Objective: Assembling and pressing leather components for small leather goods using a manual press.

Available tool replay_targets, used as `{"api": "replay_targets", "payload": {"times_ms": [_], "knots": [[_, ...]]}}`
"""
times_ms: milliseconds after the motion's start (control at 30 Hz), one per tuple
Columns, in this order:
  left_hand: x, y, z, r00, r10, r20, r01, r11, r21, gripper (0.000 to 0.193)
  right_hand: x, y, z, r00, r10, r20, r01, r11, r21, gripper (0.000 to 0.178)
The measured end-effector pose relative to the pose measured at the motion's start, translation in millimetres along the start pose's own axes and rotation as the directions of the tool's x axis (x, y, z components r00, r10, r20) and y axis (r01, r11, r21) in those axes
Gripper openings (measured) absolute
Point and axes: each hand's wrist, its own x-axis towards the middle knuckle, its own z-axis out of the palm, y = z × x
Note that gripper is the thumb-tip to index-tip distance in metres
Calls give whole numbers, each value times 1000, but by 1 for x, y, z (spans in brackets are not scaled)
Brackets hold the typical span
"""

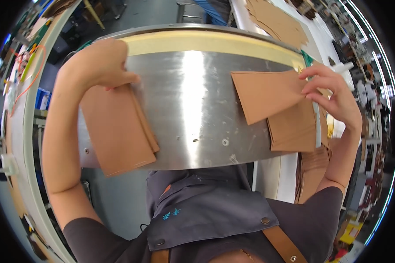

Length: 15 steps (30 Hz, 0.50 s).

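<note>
The left hand [98, 63] lies flat on top of a stack of brown sheets [118, 131], fingers mostly closed, pressing it down on the shiny metal tabletop [193, 109]. The right hand [331, 94] pinches the corner of one brown sheet [267, 94] with its fingertips, and that sheet sits tilted over a second brown stack [294, 131] on the right side.

To do this well, I think the right hand should grip only the top sheet, lift it gently, and keep it flat so it does not bend. The left hand should hold its stack steady so the edges stay lined up.

The sheets look thin, smooth and stiff like leather or card, with straight edges. The tabletop is hard and shiny, with a pale yellow strip [206, 41] along the far edge.
</note>
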Motion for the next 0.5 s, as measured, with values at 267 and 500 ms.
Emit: {"api": "replay_targets", "payload": {"times_ms": [267,500], "knots": [[-30,19,42,933,69,-354,-91,995,-44,38,-63,-18,54,956,184,-228,-143,973,183,24],[-35,-12,66,984,-59,-171,-79,710,-700,37,-3,-137,165,854,-423,-304,448,894,15,63]]}}
